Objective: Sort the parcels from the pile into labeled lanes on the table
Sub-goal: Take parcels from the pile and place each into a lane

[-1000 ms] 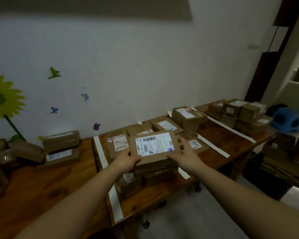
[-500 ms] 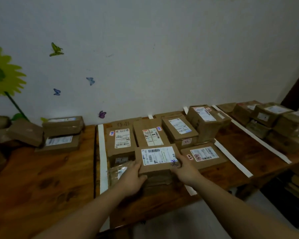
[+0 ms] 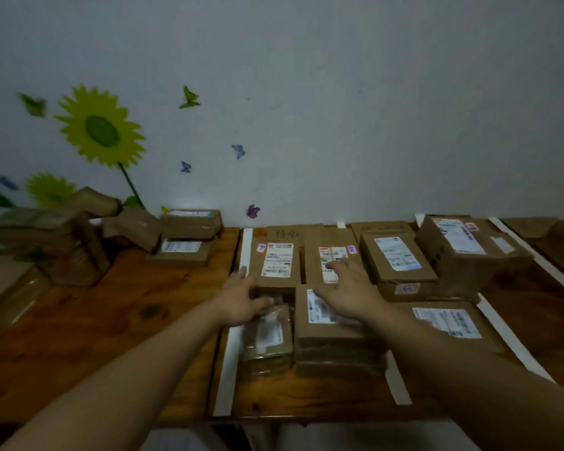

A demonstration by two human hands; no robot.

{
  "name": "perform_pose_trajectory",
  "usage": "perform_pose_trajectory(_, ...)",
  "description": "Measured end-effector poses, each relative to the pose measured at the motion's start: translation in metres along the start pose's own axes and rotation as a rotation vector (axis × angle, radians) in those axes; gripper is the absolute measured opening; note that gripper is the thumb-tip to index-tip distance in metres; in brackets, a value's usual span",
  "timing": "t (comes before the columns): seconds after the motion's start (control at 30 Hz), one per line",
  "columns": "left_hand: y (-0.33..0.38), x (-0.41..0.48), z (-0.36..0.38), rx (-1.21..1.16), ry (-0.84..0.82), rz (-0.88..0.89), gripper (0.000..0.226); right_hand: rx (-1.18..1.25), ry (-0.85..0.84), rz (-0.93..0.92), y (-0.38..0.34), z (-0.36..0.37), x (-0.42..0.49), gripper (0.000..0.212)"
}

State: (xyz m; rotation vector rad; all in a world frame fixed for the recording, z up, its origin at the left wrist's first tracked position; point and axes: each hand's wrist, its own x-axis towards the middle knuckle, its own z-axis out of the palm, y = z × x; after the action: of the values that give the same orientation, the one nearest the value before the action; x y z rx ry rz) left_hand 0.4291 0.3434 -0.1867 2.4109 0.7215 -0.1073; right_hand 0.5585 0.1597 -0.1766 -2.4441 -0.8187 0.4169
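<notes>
**Lane drop looks done, hands empty**

Fingers (image 3: 352,271) on both hands straight, spread, gripping nothing. left hand (image 3: 241,301) beside, right hand (image 3: 349,296) over the parcel (image 3: 326,333), which tops a stack (image 3: 336,358) between tape strips (image 3: 233,359). Next: reach to the pile (image 3: 66,245), take one, read its label.

hands (image 3: 241,302): 2 | sunflowers (image 3: 100,130): 2 | butterflies (image 3: 189,98): 6 | tape strips (image 3: 229,369): 4

Person, one. Left hand (image 3: 238,301) and right hand (image 3: 352,292) bare; fingers (image 3: 342,268) bare; both forearms bare down to the view's lower edge.
</notes>
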Motion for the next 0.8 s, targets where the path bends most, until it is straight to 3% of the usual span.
perform_pose_trajectory(0.17,-0.064,-0.018,-0.076,0.048,0.078,-0.172,0.079,0.003,-0.051,-0.157,-0.08,0.027,0.024,0.062)
perform_pose_trajectory(0.43,-0.209,-0.045,-0.191,0.033,0.179,-0.263,0.081,0.052,-0.12,-0.22,-0.234,0.101,0.064,0.061)
perform_pose_trajectory(0.57,-0.271,-0.053,-0.245,0.02,0.219,-0.297,0.084,0.025,-0.115,-0.254,-0.297,0.138,0.088,0.08)
perform_pose_trajectory(0.8,-0.314,-0.027,-0.306,0.01,0.263,-0.19,0.08,-0.094,-0.091,-0.311,-0.359,0.158,0.122,0.068)
